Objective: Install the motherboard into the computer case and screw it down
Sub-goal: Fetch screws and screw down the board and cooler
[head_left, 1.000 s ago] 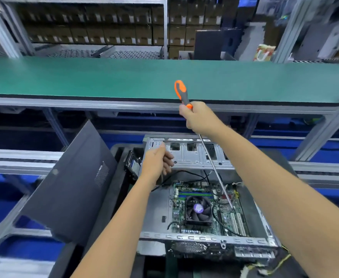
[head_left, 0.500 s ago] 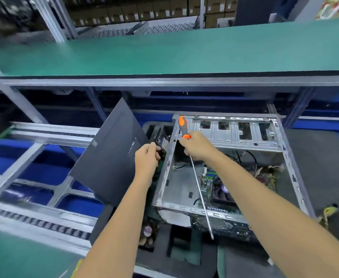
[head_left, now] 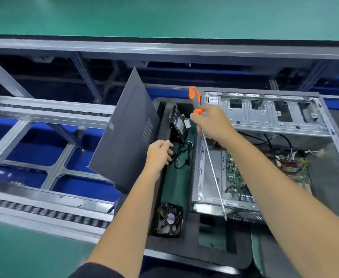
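Right hand (head_left: 212, 123) gripping long screwdriver (head_left: 212, 167) over open computer case (head_left: 264, 117); left hand (head_left: 159, 153) curled among black cables (head_left: 182, 155) in foam tray (head_left: 192, 249), grasp unclear.

A green belt (head_left: 164, 15) is seen across the top of the frame; grey aluminium rails (head_left: 44, 109) over blue flooring (head_left: 80, 189) are seen at left.

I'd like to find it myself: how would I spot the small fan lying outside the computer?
Start at the open metal computer case. Left of it runs a black foam tray with a long slot. The fan lies at the slot's near end: round black blades, a pale hub sticker, unlike the cables beyond it.
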The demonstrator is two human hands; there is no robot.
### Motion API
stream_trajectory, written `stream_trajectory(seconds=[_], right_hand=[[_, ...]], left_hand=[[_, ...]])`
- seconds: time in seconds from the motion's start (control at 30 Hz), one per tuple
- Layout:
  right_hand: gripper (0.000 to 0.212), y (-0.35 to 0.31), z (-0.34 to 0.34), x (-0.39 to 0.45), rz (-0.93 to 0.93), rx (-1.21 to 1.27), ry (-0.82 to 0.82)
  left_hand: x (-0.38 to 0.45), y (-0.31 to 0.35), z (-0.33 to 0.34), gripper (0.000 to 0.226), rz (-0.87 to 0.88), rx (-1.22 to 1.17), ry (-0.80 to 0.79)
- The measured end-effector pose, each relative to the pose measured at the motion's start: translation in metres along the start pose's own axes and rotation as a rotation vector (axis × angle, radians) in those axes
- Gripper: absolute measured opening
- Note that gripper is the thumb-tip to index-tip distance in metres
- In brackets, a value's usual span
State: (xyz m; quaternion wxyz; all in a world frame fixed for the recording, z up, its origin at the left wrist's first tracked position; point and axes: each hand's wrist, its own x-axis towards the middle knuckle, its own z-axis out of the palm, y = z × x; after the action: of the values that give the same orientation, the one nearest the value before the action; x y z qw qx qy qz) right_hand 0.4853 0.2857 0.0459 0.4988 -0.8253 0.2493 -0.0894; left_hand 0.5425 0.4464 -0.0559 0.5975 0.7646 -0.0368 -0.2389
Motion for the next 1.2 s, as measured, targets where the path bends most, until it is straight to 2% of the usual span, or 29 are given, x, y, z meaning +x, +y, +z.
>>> stream_trajectory(seconds=[0.3, 0.57, 0.8, 0.9, 1.1, 1.2], right_hand=[[0.018, 0.008, 0.027, 0.009, 0.003, -0.125, 0.037], [0.014, 0.012, 0.029, 0.005, -0.017, -0.122, 0.071], [0.017, 0.010, 0.029, 0.000, -0.015, -0.093, 0.064], [0.019, 0.011, 0.020, -0.004, -0.009, -0.070, 0.075], [0.014, 0.022, -0.025, -0.017, 0.009, -0.061, 0.162], [0.014, 0.030, -0.055, -0.025, 0.017, -0.033, 0.231]], left_hand=[[0.007, -0.044, 0.003, 0.022, -0.107, -0.001, -0.179], [-0.001, -0.062, -0.003, 0.023, -0.138, -0.047, -0.232], [-0.002, -0.055, 0.002, 0.026, -0.163, -0.077, -0.211], [-0.003, -0.034, 0.007, 0.024, -0.110, -0.096, -0.210], [-0.003, 0.035, 0.031, 0.019, 0.108, -0.119, -0.224], [-0.008, 0.056, 0.049, 0.017, 0.198, -0.044, -0.225]])
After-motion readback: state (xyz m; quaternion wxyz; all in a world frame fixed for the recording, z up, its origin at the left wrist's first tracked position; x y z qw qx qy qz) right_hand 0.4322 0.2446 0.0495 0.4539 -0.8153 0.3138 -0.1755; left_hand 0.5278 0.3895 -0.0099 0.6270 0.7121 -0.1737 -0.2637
